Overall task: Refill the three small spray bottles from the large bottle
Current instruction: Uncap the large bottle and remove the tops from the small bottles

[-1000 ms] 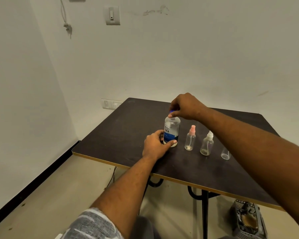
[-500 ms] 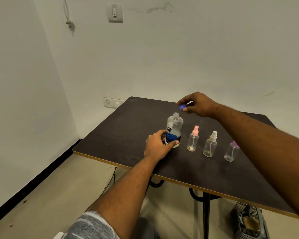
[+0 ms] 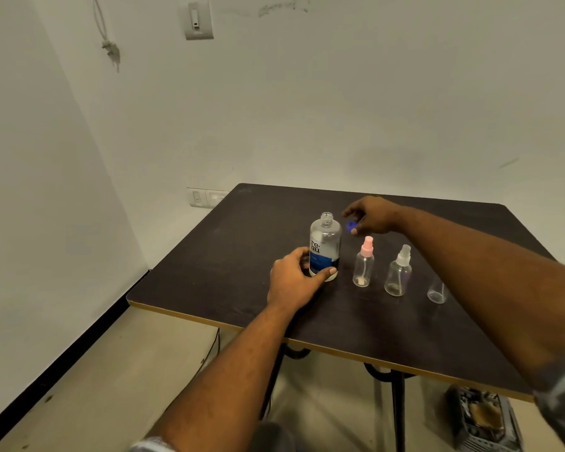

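Dark table (image 3: 225,272), left hand (image 3: 291,282) curled round large bottle (image 3: 325,243), right hand (image 3: 372,215) outstretched, grip pinching blue cap (image 3: 351,226)

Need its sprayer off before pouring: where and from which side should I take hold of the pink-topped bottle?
The pink-topped bottle stands upright, apart from its neighbours: pinch its narrow sprayer top from above; that top likely unscrews.

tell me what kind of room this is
Probably a bare indoor room used as a makeshift workspace: plain white walls with a switch and a socket, and a dark table set near the corner.
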